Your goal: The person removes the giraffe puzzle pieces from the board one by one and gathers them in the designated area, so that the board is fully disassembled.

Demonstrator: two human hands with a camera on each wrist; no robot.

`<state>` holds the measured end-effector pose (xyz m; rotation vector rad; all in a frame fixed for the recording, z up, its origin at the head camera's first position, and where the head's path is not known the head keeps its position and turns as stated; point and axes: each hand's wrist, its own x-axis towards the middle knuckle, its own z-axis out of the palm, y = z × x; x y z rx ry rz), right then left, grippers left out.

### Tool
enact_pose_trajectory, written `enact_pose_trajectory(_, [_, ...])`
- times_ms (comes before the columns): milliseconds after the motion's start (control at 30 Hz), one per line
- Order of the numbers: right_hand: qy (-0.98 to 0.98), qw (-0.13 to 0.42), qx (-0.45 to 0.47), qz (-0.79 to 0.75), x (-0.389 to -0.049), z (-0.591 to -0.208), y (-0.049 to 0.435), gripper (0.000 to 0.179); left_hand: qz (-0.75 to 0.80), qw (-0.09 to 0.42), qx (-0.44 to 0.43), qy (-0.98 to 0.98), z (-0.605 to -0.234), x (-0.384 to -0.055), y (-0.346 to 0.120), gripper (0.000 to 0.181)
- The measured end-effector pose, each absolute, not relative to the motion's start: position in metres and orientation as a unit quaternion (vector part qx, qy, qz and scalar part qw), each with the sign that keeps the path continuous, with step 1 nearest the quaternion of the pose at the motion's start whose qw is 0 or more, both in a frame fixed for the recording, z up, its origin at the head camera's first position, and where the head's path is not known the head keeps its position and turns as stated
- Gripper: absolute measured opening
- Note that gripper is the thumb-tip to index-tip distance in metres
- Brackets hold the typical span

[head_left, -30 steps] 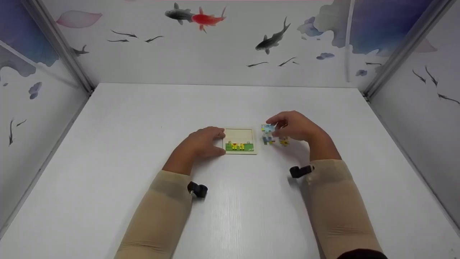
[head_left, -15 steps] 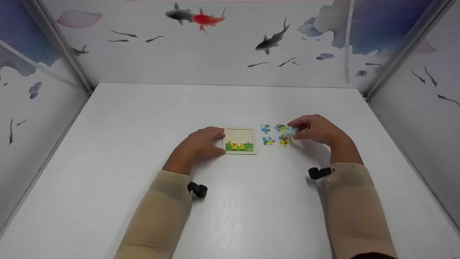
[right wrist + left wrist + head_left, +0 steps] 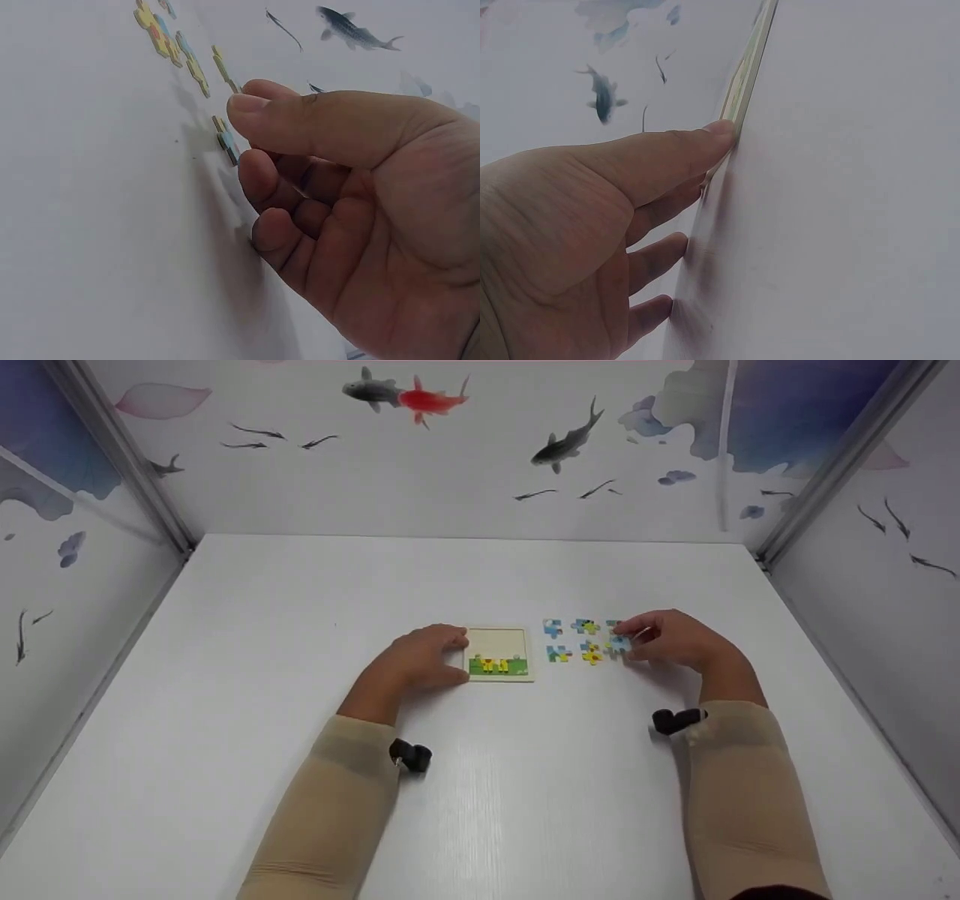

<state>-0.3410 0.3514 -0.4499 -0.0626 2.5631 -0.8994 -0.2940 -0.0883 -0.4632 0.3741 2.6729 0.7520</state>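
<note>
On the table lies a small wooden puzzle tray [image 3: 496, 682], its lower part filled with green and yellow pieces and its upper part bare wood. My left hand [image 3: 427, 656] steadies the tray's left side, thumb at the near corner and fingers at the far corner. The left wrist view has the thumb [image 3: 718, 129] straight against the rim. To the right of the tray, my right hand [image 3: 671, 639] pinches a light blue puzzle piece [image 3: 618, 643] low over the table. In the right wrist view this puzzle piece [image 3: 226, 142] shows beside the thumb and fingertips; their contact is partly hidden.
Loose puzzle pieces [image 3: 585, 626] lie in two rough rows between tray and right hand, one partly under the fingers. Printed panels with fish [image 3: 566, 442] stand around the white table [image 3: 465, 795]. A black wrist camera [image 3: 411, 755] sits on each sleeve.
My right hand has moved right from beside the tray to the far end of the loose pieces, carrying the light blue piece and uncovering several others. The left hand and tray stay put.
</note>
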Motion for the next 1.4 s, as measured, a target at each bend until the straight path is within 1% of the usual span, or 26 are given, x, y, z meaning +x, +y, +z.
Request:
enact_pose_trajectory(167, [0.920, 0.212, -0.030, -0.329, -0.342, -0.454, 0.356, 0.052, 0.272, 0.164, 0.136, 0.938, -0.464, -0.293, -0.090, 0.064])
enact_pose_trajectory(467, [0.918, 0.217, -0.036, -0.331, -0.341, -0.460, 0.361, 0.052, 0.270, 0.167, 0.133, 0.939, -0.463, -0.293, -0.088, 0.065])
enact_pose_trajectory(633, [0.915, 0.219, -0.033, -0.338, -0.340, -0.459, 0.360, 0.050, 0.267, 0.170, 0.135, 0.939, -0.462, -0.294, -0.087, 0.065])
enact_pose_trajectory(833, [0.915, 0.219, -0.029, -0.337, -0.340, -0.458, 0.360, 0.054, 0.262, 0.172, 0.140, 0.939, -0.461, -0.295, -0.087, 0.064])
enact_pose_trajectory(967, [0.915, 0.211, -0.020, -0.342, -0.340, -0.454, 0.356, 0.052, 0.264, 0.171, 0.137, 0.939, -0.461, -0.295, -0.088, 0.065])
enact_pose_trajectory(1167, [0.913, 0.197, -0.026, -0.355, -0.340, -0.445, 0.339, 0.046, 0.260, 0.168, 0.132, 0.942, -0.461, -0.295, -0.087, 0.064])
enact_pose_trajectory(1300, [0.913, 0.193, -0.036, -0.356, -0.339, -0.438, 0.316, 0.042, 0.264, 0.169, 0.128, 0.941, -0.461, -0.295, -0.086, 0.064])
enact_pose_trajectory(1400, [0.913, 0.199, -0.059, -0.350, -0.339, -0.435, 0.295, 0.040, 0.265, 0.169, 0.125, 0.941, -0.462, -0.293, -0.086, 0.064])
